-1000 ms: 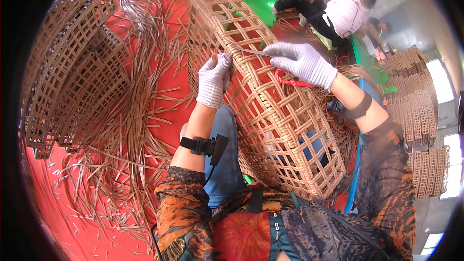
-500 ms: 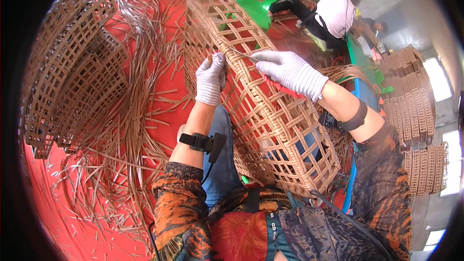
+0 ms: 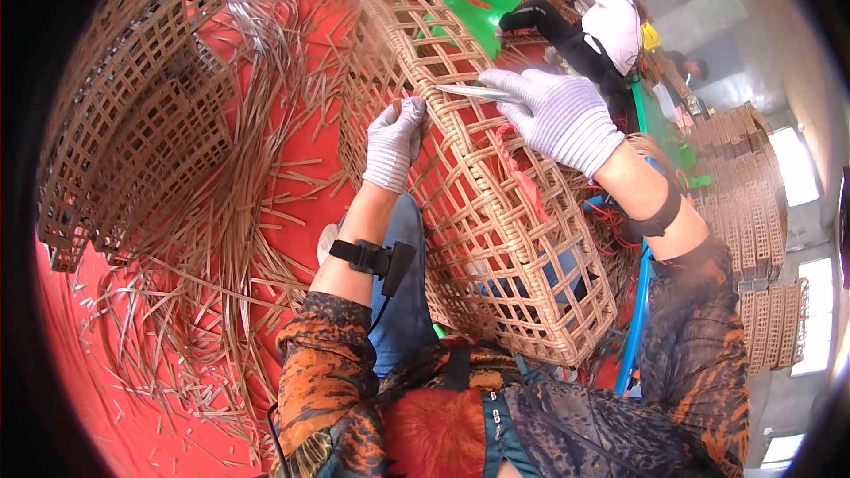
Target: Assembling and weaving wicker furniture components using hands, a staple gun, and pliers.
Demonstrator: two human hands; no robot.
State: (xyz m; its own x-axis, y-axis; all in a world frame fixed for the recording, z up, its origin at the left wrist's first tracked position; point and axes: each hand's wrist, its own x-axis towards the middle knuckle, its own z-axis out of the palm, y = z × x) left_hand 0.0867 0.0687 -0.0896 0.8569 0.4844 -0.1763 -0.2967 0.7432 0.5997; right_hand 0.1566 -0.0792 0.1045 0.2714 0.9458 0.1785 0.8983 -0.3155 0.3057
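A brown open-weave wicker basket (image 3: 482, 184) lies tilted across my lap, its braided edge running diagonally between my hands. Both hands wear white striped knit gloves. My left hand (image 3: 394, 143) is closed in a pinch against the basket's left side, near the braided edge; a bit of brown wicker strip shows at its fingertips. A slim, pointed metal tool (image 3: 469, 91) sticks out of my right hand (image 3: 567, 119), its tip at the braid. The fingers of that hand are closed around the tool, hiding its handle. Below the hand hangs a red ribbon-like piece (image 3: 524, 181).
Loose wicker strips (image 3: 239, 239) cover much of the red floor at left, beside stacked woven panels (image 3: 133, 124). A green chair (image 3: 482, 0) stands beyond the basket. A co-worker (image 3: 611, 26) sits behind it. More woven stacks (image 3: 726, 204) rise at right.
My right hand has lifted slightly and shifted right, showing the tool's blade broadside and more of the red piece. My left hand has moved slightly right, keeping its pinch. The basket has shifted a little.
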